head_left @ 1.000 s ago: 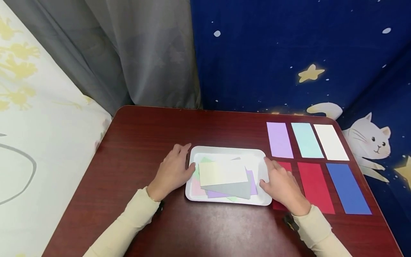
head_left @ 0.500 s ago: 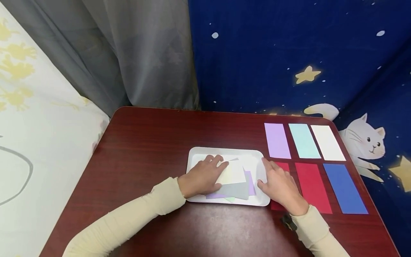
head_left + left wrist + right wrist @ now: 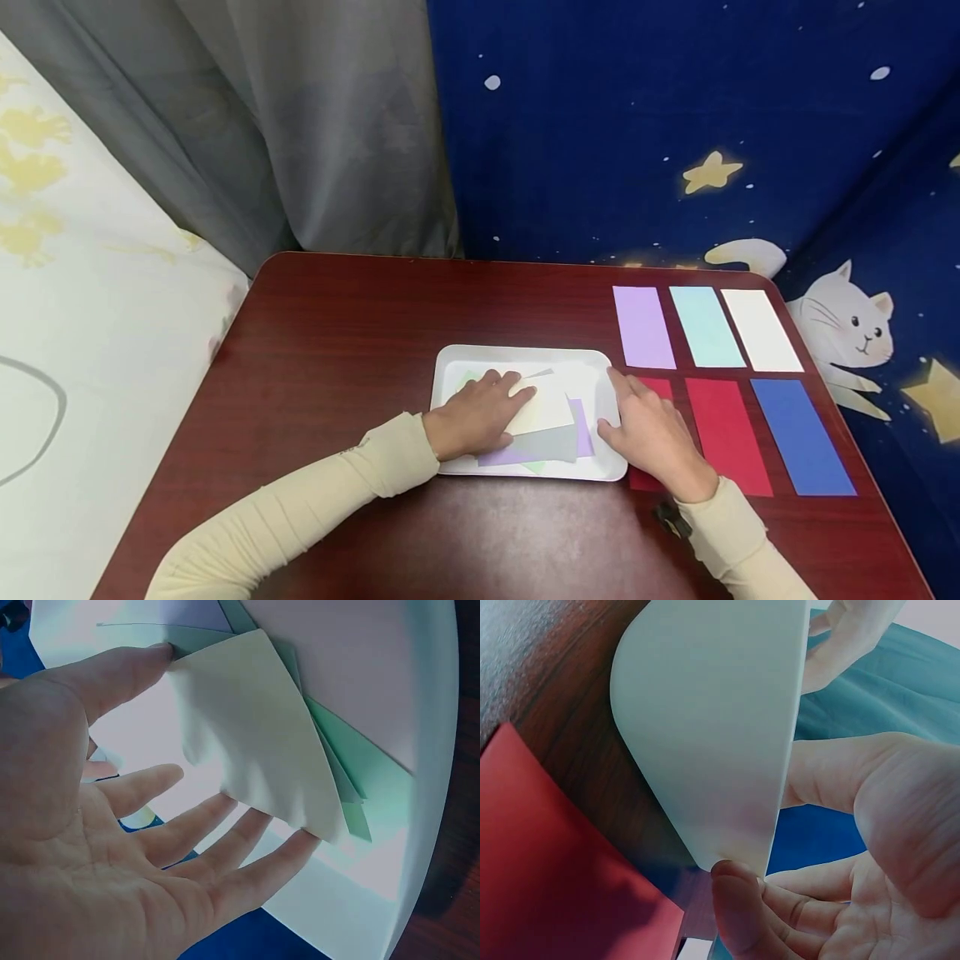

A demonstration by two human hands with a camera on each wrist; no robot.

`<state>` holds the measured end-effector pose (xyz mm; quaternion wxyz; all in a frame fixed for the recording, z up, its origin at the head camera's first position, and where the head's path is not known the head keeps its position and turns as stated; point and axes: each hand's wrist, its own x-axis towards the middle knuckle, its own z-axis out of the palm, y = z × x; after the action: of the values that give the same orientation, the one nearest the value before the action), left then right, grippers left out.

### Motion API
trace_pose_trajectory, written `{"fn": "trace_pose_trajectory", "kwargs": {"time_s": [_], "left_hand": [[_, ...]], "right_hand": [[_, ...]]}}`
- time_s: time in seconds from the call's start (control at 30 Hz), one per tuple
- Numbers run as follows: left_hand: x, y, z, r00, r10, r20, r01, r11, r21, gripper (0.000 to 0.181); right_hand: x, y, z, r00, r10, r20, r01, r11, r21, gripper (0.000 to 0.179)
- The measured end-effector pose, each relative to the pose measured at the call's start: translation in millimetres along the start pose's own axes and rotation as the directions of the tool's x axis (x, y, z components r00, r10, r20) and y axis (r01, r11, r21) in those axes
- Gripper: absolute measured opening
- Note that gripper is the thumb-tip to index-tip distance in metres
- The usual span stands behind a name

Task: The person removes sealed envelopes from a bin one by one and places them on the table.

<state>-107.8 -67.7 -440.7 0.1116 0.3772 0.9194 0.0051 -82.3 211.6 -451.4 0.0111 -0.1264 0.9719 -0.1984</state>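
In the head view, a white tray (image 3: pixel 525 475) holds a loose pile of coloured paper cards. On top of the pile is a pale yellow card (image 3: pixel 551 408), with a grey card (image 3: pixel 551 446) and a purple card (image 3: pixel 585 429) partly showing below it. My left hand (image 3: pixel 476 417) reaches over the pile and grips the pale yellow card by its edges. The left wrist view shows the thumb at one edge and fingertips along the opposite edge, the card (image 3: pixel 255 727) slightly bowed. My right hand (image 3: pixel 652 433) holds the tray's right rim, thumb inside and fingers outside.
On the right of the dark red table (image 3: pixel 360 317) lie lilac (image 3: pixel 645 327), mint (image 3: pixel 708 327) and white (image 3: pixel 762 331) sheets. Nearer are red (image 3: pixel 727 437) and blue (image 3: pixel 802 437) sheets, plus another red sheet partly under the right hand. Curtains hang behind.
My left hand has moved from the tray's left rim onto the card pile, and the pale yellow card has turned slightly. The right hand stays at the right rim.
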Motion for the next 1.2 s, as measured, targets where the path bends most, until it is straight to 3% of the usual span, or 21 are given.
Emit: {"fn": "trace_pose_trajectory", "kwargs": {"time_s": [0.27,0.63,1.2], "left_hand": [[-1.5,0.0,-0.9,1.000,0.001,-0.018,-0.001,1.000,-0.006,0.064],[-4.0,-1.0,-14.6,1.000,-0.006,-0.024,0.005,0.999,-0.033,0.073],[-9.6,-3.6,-18.3,0.999,-0.011,-0.052,0.010,1.000,-0.020,0.073]], "right_hand": [[-0.2,0,0,1.000,0.000,0.003,0.000,1.000,-0.003,0.076],[-0.4,-1,-1,1.000,0.016,0.015,-0.016,1.000,0.005,0.076],[-1.9,-2,-1,1.000,0.016,0.011,-0.016,1.000,0.023,0.077]]}}
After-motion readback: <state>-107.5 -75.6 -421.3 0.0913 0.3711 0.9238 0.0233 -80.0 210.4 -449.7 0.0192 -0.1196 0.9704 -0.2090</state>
